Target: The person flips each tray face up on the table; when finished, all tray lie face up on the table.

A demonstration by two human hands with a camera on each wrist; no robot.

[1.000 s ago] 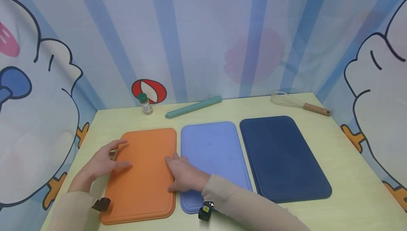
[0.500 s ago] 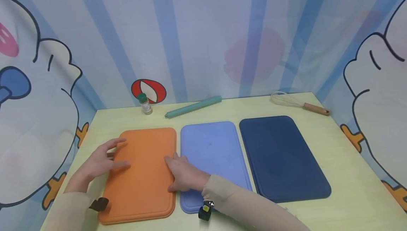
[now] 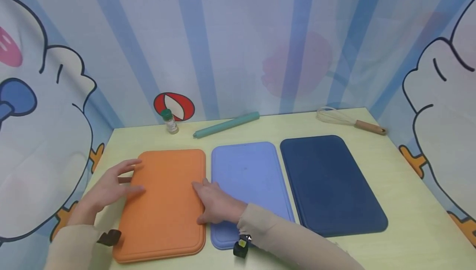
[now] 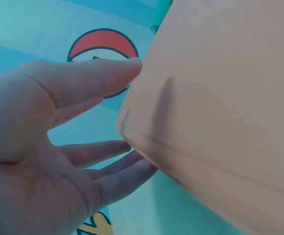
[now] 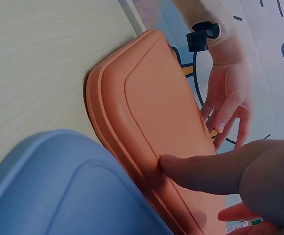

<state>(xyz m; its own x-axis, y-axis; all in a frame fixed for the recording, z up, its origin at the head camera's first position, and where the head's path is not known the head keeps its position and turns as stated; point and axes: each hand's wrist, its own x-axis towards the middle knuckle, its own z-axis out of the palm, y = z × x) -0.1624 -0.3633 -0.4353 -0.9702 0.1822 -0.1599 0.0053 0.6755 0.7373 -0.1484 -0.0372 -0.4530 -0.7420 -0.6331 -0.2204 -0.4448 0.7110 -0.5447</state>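
Note:
An orange board (image 3: pixel 167 216) with rounded corners lies at the table's left. My left hand (image 3: pixel 109 187) is at its left edge, fingers spread. In the left wrist view, the left thumb (image 4: pixel 90 81) reaches toward the board's face and casts a shadow there, while the other fingers (image 4: pixel 127 181) meet its edge from below. My right hand (image 3: pixel 217 204) rests against the board's right edge, over part of a periwinkle board (image 3: pixel 247 171). The right thumb (image 5: pixel 205 171) touches the orange board near its rim in the right wrist view; the other right fingers are mostly hidden.
A navy board (image 3: pixel 331 187) lies to the right of the periwinkle one. Behind the boards are a green-capped spice jar (image 3: pixel 171 122), a green rolling pin (image 3: pixel 227 125) and a whisk (image 3: pixel 353 122) with a wooden handle. A patterned cloth (image 3: pixel 238 47) backs the table.
My left hand has drifted left, and the orange board's left edge has shifted slightly left along with it. The right hand has stayed at the board's right edge.

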